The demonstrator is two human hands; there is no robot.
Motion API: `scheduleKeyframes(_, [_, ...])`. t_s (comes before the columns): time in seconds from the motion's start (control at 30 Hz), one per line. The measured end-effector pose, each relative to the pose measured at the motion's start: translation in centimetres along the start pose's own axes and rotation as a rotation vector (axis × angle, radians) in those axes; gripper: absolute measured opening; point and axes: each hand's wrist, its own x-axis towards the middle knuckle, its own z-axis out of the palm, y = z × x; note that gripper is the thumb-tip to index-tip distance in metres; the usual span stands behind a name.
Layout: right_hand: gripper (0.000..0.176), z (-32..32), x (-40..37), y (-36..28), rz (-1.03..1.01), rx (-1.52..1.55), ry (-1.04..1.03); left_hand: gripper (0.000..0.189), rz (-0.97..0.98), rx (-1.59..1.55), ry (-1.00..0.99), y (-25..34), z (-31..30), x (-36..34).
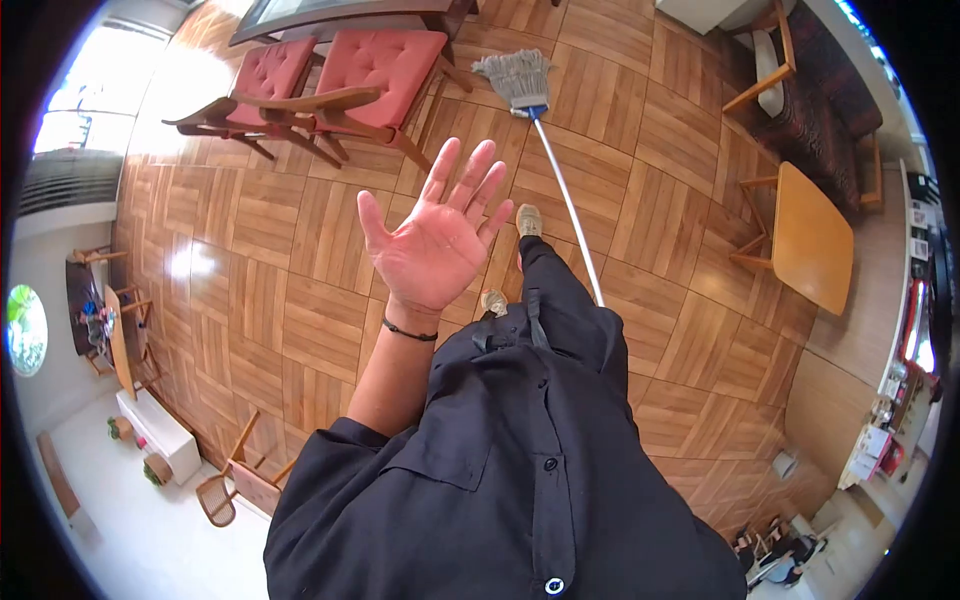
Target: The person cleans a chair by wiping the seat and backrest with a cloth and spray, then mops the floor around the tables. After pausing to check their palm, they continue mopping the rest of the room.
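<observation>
My left hand (437,240) is raised in front of my body, palm turned up to the camera and all fingers spread, holding nothing. A dark band (409,332) circles its wrist. My right hand does not show. To the right of my left hand, a mop (566,192) has its grey string head (518,80) on the wooden floor (335,315). Its white handle runs back to my right side, where its end is hidden behind my dark clothing (520,430).
Two chairs with red cushions (375,75) stand ahead on the left by a dark table (350,18). A small wooden table (812,238) and a dark armchair (815,120) are on the right. My shoe (529,221) is beside the mop handle.
</observation>
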Motion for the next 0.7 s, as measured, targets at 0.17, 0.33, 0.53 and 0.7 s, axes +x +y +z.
scheduleKeyframes(0.17, [0.049,-1.4,-0.6,0.0,0.075,-0.056,-0.110,0.099,0.005,0.007,0.034,-0.1,1.0,5.1])
scheduleKeyframes(0.33, [0.031,-7.7,6.2,-11.7,-0.111,-0.050,-0.212,0.098,0.029,0.040,0.047,1.1,2.9,11.9])
scheduleKeyframes(0.53, [0.030,-24.8,6.6,-39.8,-0.453,0.429,-0.718,0.098,0.021,0.042,-0.016,2.3,6.5,21.8])
scheduleKeyframes(0.7, [0.044,-32.8,5.4,-53.7,-0.452,0.707,-0.931,0.097,0.072,0.060,-0.010,2.4,7.7,26.7])
